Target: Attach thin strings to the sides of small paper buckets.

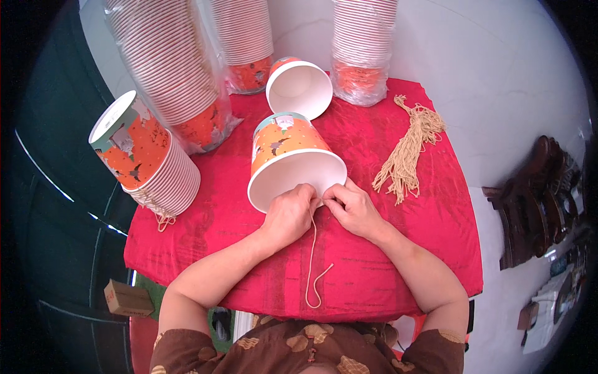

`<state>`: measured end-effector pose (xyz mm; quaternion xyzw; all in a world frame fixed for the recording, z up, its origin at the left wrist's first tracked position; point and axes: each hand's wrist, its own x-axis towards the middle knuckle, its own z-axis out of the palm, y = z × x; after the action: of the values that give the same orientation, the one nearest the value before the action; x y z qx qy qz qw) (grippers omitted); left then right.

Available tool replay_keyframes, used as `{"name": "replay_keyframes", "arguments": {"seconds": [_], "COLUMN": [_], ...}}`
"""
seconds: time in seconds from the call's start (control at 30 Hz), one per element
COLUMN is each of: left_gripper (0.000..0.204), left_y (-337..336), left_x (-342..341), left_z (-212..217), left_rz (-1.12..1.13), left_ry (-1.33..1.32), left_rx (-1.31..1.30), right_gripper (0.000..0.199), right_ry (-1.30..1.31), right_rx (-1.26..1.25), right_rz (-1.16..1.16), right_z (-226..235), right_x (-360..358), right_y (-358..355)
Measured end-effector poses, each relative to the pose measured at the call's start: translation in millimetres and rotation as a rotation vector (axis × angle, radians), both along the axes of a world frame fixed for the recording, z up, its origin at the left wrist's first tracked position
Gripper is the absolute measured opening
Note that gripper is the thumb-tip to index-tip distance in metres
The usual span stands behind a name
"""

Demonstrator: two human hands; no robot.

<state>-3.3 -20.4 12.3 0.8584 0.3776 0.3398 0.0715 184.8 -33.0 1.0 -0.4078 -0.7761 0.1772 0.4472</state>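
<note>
An orange patterned paper bucket (283, 138) lies tilted on its side, its white mouth facing me. At the near edge of that mouth, my left hand (291, 213) and my right hand (354, 209) meet with fingers pinched together. Between the fingertips is a thin beige cord (313, 252). From the left fingers its loose end runs down over the red cloth and curls up into a hook. The rim and the exact spot where the cord is gripped are partly hidden by my fingers.
A bundle of beige cords (408, 146) lies at the right. Behind stands another open bucket (300, 89). Nested buckets (140, 149) lean at the left, with cord loops hanging. Tall plastic-wrapped stacks (162, 56) line the back of the red-covered table (249, 274). A cardboard box (128, 299) sits below left.
</note>
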Motion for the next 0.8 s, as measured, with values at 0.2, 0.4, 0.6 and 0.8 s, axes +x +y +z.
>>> {"name": "replay_keyframes", "arguments": {"seconds": [0.2, 0.4, 0.6, 0.8], "left_gripper": [0.01, 0.013, 0.014, 0.016], "left_y": [3, 9, 16, 16], "left_x": [-1, 2, 4, 5], "left_z": [-1, 0, 0, 2], "left_rz": [0.079, 0.11, 0.163, 0.186], "left_ry": [-0.131, -0.179, -0.131, -0.108], "left_rx": [-0.175, -0.201, -0.221, -0.233], "right_gripper": [0.011, 0.009, 0.011, 0.007], "right_ry": [-0.041, -0.189, -0.534, -0.508], "right_rx": [0.0, 0.182, 0.313, 0.563], "right_rz": [0.037, 0.013, -0.059, -0.038], "right_z": [1, 2, 7, 22], "right_x": [2, -2, -4, -8], "right_y": [-1, -7, -17, -18]}}
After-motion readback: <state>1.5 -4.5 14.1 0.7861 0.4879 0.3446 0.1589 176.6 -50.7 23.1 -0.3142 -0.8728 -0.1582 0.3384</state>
